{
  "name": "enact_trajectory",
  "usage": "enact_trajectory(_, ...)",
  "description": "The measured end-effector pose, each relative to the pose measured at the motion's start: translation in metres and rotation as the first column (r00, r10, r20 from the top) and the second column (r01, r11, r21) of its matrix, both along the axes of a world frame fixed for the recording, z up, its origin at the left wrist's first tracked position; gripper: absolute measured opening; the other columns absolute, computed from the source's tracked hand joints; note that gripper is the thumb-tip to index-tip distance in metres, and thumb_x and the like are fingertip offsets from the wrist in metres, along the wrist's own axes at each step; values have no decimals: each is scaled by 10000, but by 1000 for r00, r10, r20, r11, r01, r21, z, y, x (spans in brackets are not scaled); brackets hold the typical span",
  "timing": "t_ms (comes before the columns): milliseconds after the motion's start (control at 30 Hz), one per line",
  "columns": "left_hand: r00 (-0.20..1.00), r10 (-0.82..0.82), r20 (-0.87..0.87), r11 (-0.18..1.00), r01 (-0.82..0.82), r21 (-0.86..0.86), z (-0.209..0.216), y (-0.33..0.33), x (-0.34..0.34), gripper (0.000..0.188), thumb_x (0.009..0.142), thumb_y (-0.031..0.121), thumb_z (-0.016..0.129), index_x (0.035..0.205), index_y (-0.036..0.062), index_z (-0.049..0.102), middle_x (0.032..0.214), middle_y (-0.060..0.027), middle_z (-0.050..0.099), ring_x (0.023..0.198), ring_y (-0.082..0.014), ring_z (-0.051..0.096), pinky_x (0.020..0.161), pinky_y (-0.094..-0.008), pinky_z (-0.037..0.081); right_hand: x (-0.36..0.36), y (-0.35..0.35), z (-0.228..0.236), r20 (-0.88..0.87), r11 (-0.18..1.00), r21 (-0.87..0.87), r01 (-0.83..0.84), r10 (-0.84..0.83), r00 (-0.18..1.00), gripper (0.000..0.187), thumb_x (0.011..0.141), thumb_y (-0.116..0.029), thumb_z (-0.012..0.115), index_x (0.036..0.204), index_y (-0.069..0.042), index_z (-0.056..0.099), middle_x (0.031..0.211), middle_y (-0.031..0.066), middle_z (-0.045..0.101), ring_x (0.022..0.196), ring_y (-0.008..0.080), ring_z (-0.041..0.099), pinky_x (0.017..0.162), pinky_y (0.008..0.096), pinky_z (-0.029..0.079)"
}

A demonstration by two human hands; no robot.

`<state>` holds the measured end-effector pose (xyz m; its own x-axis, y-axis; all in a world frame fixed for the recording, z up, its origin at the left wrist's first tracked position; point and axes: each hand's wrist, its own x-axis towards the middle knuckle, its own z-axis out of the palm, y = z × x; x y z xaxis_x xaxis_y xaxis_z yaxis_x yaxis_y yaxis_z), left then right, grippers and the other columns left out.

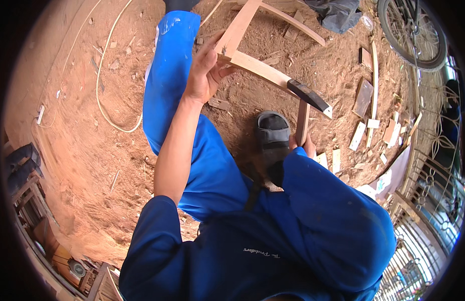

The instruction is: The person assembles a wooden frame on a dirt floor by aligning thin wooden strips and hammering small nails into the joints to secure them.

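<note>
My left hand (pixel 205 72) is closed round the corner of a pale wooden frame (pixel 265 71), where two flat pieces of wood meet. A curved wooden piece (pixel 295 22) extends from the frame's far end. In my right hand (pixel 305 145), partly hidden behind my raised knee, is the wooden handle of a hammer (pixel 302 120). The dark hammer head, with a bright worn face, overlaps the near right end of the frame in this view; whether they touch I cannot tell.
Wood offcuts (pixel 363 95) and a long thin strip (pixel 375 85) lie on the dusty ground at the right. A bicycle wheel (pixel 413 32) stands far right, above a metal grille (pixel 423 200). A pale cable (pixel 99 80) curves across the left. My sandalled foot (pixel 272 135) is between the hands.
</note>
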<state>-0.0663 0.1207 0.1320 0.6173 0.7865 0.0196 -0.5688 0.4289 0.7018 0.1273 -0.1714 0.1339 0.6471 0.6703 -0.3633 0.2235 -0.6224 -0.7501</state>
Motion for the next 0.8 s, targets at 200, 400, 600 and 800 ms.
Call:
enact_trajectory(200, 954, 204, -219, 977, -184, 107, -2, -2, 0, 621, 989, 164, 698, 1515, -12, 419, 1330, -128, 620, 1120, -189, 670, 935, -351, 620, -3, -5, -20, 72, 996, 36, -80, 77, 994, 268, 894, -221, 761, 1041, -17, 668, 713, 160, 664, 663, 225, 664, 642, 376, 507)
enact_trajectory(400, 933, 247, -261, 966, -218, 137, -6, 1, -3, 575, 1011, 145, 654, 1511, -26, 425, 1364, -139, 607, 1145, -196, 663, 970, -347, 593, -3, -5, -20, 75, 996, -18, -88, 89, 993, 252, 902, -225, 751, 1018, -19, 665, 702, 172, 654, 651, 231, 655, 629, 380, 502)
enact_trajectory(600, 863, 423, -276, 905, -384, 185, 1, 14, -9, 493, 1026, 120, 562, 1474, -60, 460, 1348, -172, 618, 1124, -277, 674, 963, -405, 573, 2, -1, -15, 65, 991, -62, -117, 121, 990, 270, 907, -247, 744, 1022, -16, 664, 711, 188, 654, 656, 262, 665, 624, 397, 498)
enact_trajectory(800, 816, 575, -56, 814, -565, 136, 7, 26, -36, 510, 1051, 234, 582, 1481, -6, 452, 1293, -153, 656, 1012, -261, 725, 871, -383, 617, 6, -12, -34, 6, 985, -47, -167, 168, 986, 331, 919, -276, 722, 1118, -18, 658, 791, 213, 688, 747, 348, 706, 693, 417, 529)
